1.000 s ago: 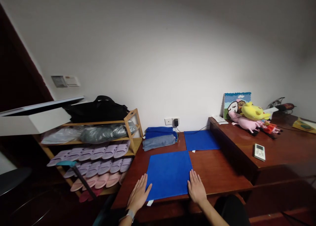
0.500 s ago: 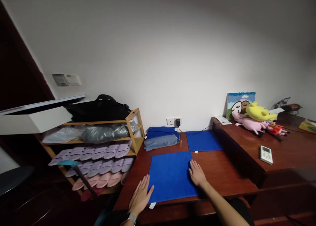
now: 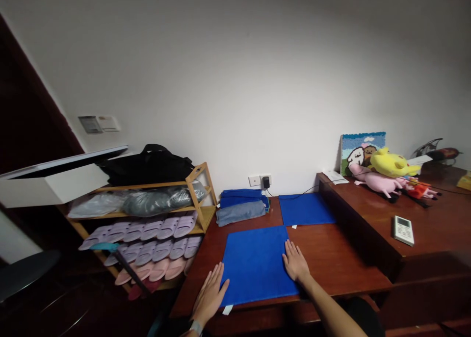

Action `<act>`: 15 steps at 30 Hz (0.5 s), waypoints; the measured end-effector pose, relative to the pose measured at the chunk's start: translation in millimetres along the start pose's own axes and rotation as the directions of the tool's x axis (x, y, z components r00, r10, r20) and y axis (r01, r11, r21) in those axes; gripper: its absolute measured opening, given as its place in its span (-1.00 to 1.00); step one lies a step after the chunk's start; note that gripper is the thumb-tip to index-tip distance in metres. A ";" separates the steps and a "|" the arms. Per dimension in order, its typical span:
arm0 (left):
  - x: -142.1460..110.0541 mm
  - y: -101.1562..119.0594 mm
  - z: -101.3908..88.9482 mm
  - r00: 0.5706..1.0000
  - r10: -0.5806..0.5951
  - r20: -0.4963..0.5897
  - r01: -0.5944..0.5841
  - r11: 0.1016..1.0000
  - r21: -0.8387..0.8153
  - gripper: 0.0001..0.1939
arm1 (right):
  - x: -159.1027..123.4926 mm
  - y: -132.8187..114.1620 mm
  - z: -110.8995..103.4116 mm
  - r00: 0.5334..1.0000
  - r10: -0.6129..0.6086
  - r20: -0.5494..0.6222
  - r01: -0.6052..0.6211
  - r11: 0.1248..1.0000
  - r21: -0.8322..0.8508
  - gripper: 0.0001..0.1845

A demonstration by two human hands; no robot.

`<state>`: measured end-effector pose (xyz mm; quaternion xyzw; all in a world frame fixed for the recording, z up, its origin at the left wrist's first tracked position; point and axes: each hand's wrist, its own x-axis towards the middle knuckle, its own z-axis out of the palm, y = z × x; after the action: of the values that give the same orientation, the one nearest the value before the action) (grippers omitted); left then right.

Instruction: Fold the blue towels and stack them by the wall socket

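left hand and right hand, opened flat and gripping nothing, are best pressed evenly at opposite sides of the blue cloth, spread near the desk's front left corner, so no wrinkle is dragged in.

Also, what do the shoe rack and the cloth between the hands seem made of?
Shoe rack: probably wood or bamboo, smooth and light, judging by its pale tan slats.

Blue cloth: woven or microfiber fabric, matte; it lies thin and flat with a sewn-on-looking tag.
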<state>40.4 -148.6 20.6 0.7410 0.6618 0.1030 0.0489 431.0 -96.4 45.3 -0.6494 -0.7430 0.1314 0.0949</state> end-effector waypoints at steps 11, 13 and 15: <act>66.1 79.1 10.5 0.989 0.147 -0.030 -0.146 0.989 0.033 -0.35 | 3.3 -0.3 1.8 1.000 0.004 -0.027 -0.003 0.999 0.049 -0.25; 82.3 125.1 18.4 0.974 0.227 0.015 -0.227 0.974 0.008 -0.34 | 4.0 0.3 3.0 0.999 0.002 -0.042 0.001 0.998 0.057 -0.26; 93.8 163.6 28.8 0.958 0.281 0.055 -0.281 0.960 -0.012 -0.34 | 4.9 1.1 5.0 0.998 -0.006 -0.055 0.010 0.998 0.061 -0.26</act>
<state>215.2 -73.4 35.0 0.8299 0.5480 0.0895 0.0538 429.7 -91.8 40.1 -0.6465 -0.7383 0.1359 0.1359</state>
